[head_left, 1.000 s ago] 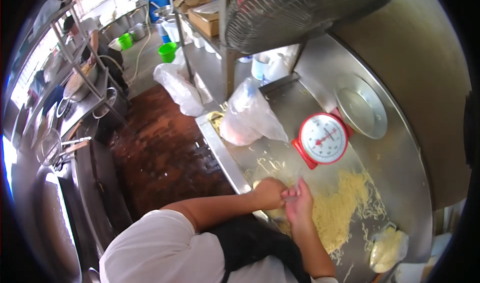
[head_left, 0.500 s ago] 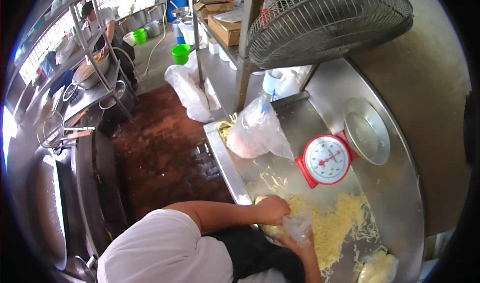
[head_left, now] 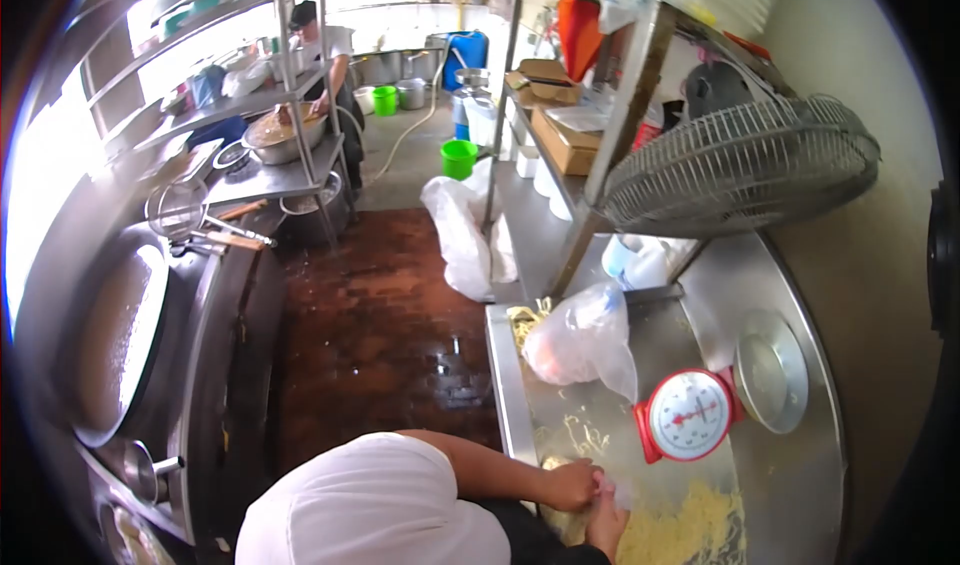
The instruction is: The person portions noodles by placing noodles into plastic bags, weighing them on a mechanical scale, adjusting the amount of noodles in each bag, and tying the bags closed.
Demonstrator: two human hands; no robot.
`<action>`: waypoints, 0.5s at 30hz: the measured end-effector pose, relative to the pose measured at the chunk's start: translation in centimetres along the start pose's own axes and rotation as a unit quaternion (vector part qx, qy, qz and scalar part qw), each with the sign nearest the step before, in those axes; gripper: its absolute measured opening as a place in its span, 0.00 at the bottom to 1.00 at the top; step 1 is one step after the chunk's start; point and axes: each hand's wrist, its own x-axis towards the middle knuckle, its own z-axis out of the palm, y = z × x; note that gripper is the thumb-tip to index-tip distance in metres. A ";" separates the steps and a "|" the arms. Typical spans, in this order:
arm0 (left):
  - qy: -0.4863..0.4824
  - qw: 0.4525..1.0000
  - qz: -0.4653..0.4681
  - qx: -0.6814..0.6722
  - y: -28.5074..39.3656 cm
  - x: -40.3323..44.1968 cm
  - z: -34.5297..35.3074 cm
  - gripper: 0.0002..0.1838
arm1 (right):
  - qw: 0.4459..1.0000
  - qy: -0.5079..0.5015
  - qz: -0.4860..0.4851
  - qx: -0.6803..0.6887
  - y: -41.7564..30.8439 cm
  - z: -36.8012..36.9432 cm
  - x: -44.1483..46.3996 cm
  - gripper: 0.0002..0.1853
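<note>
My left hand (head_left: 573, 485) and my right hand (head_left: 606, 521) meet at the near-left edge of the steel table (head_left: 790, 485). Both are closed on the gathered top of a clear plastic bag (head_left: 624, 491); its yellowish filling looks like noodles, mostly hidden by my arm and hands. Loose pale-yellow noodles (head_left: 690, 527) lie spread just right of my hands. Beyond them stands a red dial scale (head_left: 688, 417), with a round metal pan (head_left: 771, 373) beside it. A whitish plastic bag (head_left: 580, 340) rests farther back, near a few noodle strands.
A large wire-caged fan (head_left: 750, 170) hangs over the table's back, by a metal shelf post (head_left: 615, 145). To the left is a broad pan of liquid (head_left: 120, 335), with strainers (head_left: 178, 208) behind it. Another person (head_left: 340, 75) works at the far shelving. The brick floor (head_left: 380, 315) looks wet.
My view has tilted up and shifted left, so the table sits lower and farther right. My hands have come closer together at the bag's top, and less of the plastic shows.
</note>
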 end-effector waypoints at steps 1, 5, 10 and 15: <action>-0.029 0.998 -0.035 -0.043 0.1 0.1 -0.7 0.14 | 0.999 0.026 0.028 0.032 0.1 0.2 0.3 0.12; -0.127 0.988 -0.084 -0.028 2.2 1.0 -3.8 0.22 | 0.987 0.083 0.067 0.118 -3.3 1.1 -1.9 0.12; -0.092 0.992 -0.077 0.038 2.4 0.2 -2.6 0.22 | 0.995 -0.051 0.065 -0.051 -5.7 -0.3 -2.1 0.15; -0.144 0.984 -0.079 0.065 3.5 0.7 -4.9 0.26 | 0.899 -0.069 -0.203 -0.383 -3.0 -2.0 -3.2 0.16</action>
